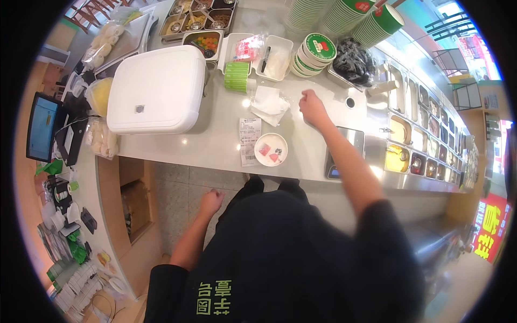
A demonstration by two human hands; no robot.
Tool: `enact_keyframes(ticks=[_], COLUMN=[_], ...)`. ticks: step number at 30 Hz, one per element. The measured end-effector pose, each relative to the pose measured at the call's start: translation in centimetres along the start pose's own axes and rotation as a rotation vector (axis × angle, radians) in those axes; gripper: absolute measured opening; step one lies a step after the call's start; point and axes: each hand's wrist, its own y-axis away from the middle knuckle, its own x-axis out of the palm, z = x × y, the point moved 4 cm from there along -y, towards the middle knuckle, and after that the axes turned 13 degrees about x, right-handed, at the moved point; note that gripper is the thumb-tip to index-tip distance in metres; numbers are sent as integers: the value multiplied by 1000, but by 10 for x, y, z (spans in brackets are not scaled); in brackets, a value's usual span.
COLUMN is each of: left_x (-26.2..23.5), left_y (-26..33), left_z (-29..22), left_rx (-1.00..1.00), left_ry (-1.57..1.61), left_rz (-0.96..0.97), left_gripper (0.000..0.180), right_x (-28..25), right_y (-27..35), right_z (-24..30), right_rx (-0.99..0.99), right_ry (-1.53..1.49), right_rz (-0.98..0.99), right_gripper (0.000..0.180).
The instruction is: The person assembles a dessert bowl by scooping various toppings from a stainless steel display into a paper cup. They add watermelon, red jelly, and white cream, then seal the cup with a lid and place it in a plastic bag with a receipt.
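My right hand (312, 106) reaches over the counter with its fingers curled in, and nothing shows in them. It is just right of some white napkins (268, 105) in clear wrapping, without visibly touching them. Down below the counter's front edge hangs my left hand (211, 202), closed loosely and apart from any object. A round white bowl (272, 139) sits near that edge, with small red and dark bits in it. Beside the bowl lies a printed receipt (247, 134). Round lids with green and red tops (318, 49) are stacked beyond my right hand.
A large white lidded box (153, 89) fills the counter's left part. A digital scale (351, 141) lies under my right forearm. Ingredient pans (398, 129) line the right side. Stacked paper bowls (347, 19) and a tub of black plastic bags (355, 62) stand at the back.
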Motion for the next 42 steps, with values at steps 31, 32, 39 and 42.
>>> enact_keyframes(ticks=[31,32,39,42], left_x=[29,30,61,73], left_y=[29,32,67,81], left_z=[47,46,68,79], left_rx=[-132,-140,-176,-185], left_ry=[112,120,131,113], left_rz=[17,12,68,86], left_gripper=[44,44,44,44], right_x=[57,59,63,67], right_y=[-159,-156,-150,-172], right_z=[17,19,24,-1], right_rx=[259,281,386,277], right_ry=[-57,-160,-262,-219], right_rz=[-31,15,-6,-9], right_gripper=[23,23,23,32])
